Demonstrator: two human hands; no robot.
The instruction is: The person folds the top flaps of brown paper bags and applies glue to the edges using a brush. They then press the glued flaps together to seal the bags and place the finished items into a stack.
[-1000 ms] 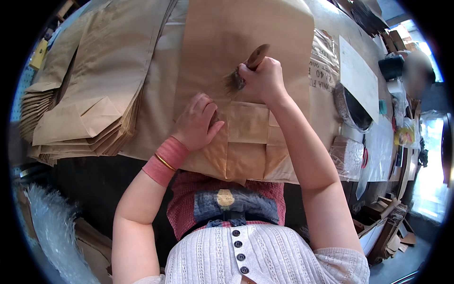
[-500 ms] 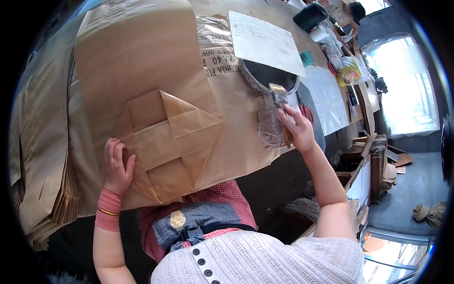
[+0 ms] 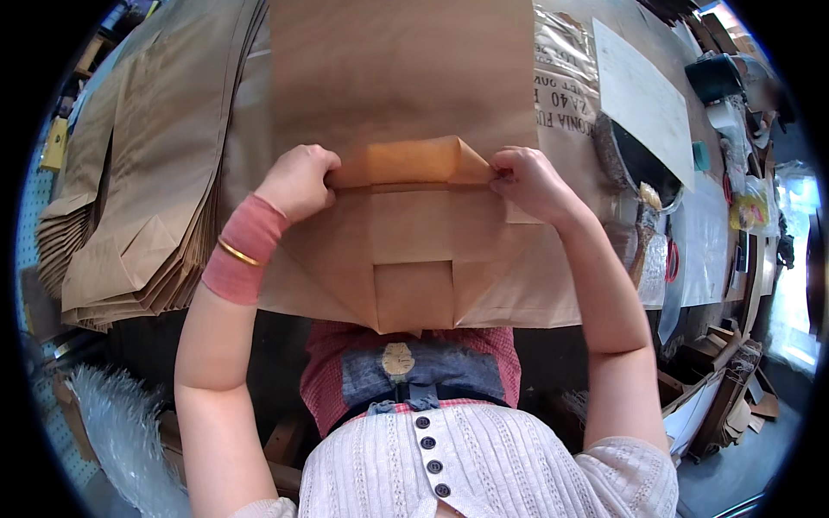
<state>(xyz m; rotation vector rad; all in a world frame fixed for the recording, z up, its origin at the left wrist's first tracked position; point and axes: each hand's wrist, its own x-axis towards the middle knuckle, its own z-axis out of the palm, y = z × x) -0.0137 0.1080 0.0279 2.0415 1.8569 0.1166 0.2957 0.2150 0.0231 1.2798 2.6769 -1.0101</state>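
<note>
A large brown paper bag (image 3: pixel 406 95) lies flat on the table in front of me, its bottom end toward me. My left hand (image 3: pixel 298 180) grips the left corner of the bag's folded bottom flap (image 3: pixel 413 162). My right hand (image 3: pixel 531 180) pinches the flap's right corner. Both hands hold the flap up over the square bottom folds (image 3: pixel 413 259). A pink wristband and a gold bangle (image 3: pixel 237 253) sit on my left wrist.
A thick stack of flat brown paper bags (image 3: pixel 129 198) lies to the left. On the right are a clear printed plastic bag (image 3: pixel 566 95), a white sheet (image 3: pixel 643 99), a round dark pan (image 3: pixel 635 164), red-handled scissors (image 3: pixel 672 259) and clutter along the bench edge.
My right hand has left the pan area at the right and come back to the bag. Both hands now hold the bottom flap, which is folded over the earlier open diamond fold.
</note>
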